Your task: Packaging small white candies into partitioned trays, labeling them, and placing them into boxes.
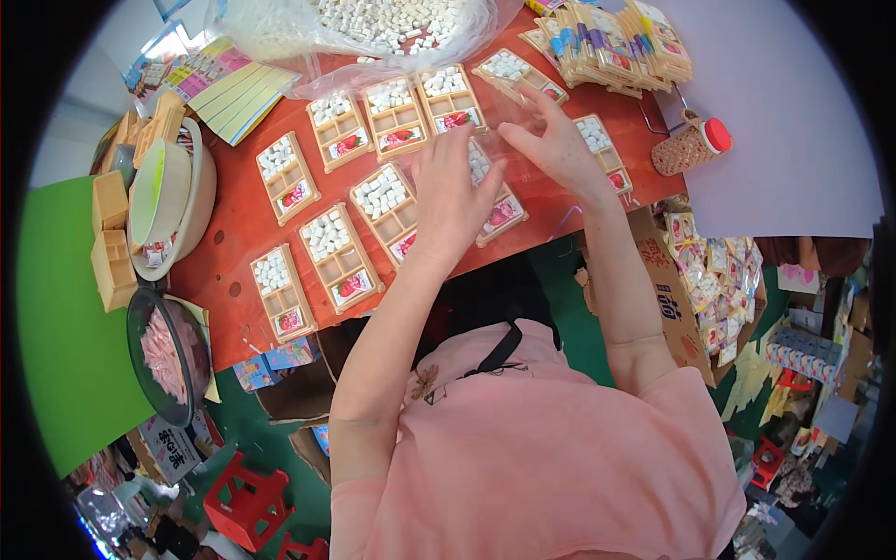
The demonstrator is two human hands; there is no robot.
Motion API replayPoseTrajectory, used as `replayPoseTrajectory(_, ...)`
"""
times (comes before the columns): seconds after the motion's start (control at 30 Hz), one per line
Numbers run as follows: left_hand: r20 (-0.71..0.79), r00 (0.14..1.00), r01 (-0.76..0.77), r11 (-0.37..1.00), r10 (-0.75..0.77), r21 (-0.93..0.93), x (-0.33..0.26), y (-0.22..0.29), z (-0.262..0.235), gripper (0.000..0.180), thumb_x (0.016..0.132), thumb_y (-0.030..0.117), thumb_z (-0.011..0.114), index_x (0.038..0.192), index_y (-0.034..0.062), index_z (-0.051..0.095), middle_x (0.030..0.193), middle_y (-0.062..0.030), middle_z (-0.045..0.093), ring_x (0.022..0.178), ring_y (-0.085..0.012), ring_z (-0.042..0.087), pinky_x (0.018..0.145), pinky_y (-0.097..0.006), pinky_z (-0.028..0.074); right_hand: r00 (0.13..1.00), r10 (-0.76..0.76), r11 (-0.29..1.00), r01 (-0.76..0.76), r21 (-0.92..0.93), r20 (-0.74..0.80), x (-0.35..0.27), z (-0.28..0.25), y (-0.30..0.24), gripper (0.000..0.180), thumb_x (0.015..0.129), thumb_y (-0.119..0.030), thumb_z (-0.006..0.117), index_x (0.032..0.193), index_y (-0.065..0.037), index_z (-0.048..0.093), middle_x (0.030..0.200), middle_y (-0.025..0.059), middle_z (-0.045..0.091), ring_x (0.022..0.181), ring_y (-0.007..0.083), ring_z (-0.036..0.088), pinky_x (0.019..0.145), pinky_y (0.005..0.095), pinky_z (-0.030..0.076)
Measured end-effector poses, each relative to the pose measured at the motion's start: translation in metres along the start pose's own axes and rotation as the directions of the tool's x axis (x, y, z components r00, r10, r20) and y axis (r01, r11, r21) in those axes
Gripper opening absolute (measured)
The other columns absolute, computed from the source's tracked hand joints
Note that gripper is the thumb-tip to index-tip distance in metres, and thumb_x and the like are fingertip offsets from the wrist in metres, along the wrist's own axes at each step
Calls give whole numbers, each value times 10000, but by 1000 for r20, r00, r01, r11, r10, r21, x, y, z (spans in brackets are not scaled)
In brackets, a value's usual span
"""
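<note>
Several small beige compartment trays [395, 126] rest on a red table. White marshmallow-like pieces [327, 234] fill one end of each, and a small packet with a strawberry picture [353, 286] lies at the other end. My left hand [450, 191], thumb apart from the fingers, hovers over the middle trays and partly hides a tray [504, 213]. My right hand [558, 145] reaches over the right side, thumb and index finger spread, close to a tilted tray [520, 73]. Neither hand visibly holds anything. Some of the right fingers are hidden.
An open clear plastic bag [387, 23] of white pieces lies at the back. Stacked packs [611, 42] and a red-lidded jar [691, 147] stand right. Bowls [157, 191] and a dark basin [168, 355] sit left. A cardboard box [667, 289] and red stool [245, 504] are below.
</note>
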State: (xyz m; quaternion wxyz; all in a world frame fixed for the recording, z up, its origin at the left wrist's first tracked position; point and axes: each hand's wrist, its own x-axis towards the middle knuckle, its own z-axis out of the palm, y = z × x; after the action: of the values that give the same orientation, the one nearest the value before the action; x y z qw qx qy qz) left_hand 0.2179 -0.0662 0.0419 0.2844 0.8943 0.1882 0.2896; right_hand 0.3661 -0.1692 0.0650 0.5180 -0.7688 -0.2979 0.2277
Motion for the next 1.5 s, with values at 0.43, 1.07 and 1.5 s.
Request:
replayPoseTrajectory(0.43,-66,986,-124,941,152,315,28,-29,5,417,920,278,669,1239,15,616,1292,-178,615,1265,-354,528,1079,-553,339,972,-232,796,175,-580,-24,34,24,-14,639,878,-342,690,1426,-67,511,1327,236,586,1242,391,567,1054,456,466)
replayPoseTrajectory(1.07,271,949,38,912,-161,409,192,-136,2,410,944,276,565,1336,174,632,1352,-137,642,1431,-340,431,1143,-566,313,979,-203,689,118,-715,-34,54,55,-26,665,875,-325,696,1447,-66,477,1215,238,623,1127,399,613,959,477,511)
replayPoseTrajectory(1.5,67,996,-75,988,66,133,172,-178,-5,352,927,265,667,1255,137,689,1457,-73,584,1436,-322,430,1133,-506,376,991,-8,501,-112,-858,-134,80,110,-26,650,934,-512,632,1349,-18,549,1270,230,592,1228,357,550,940,522,495)
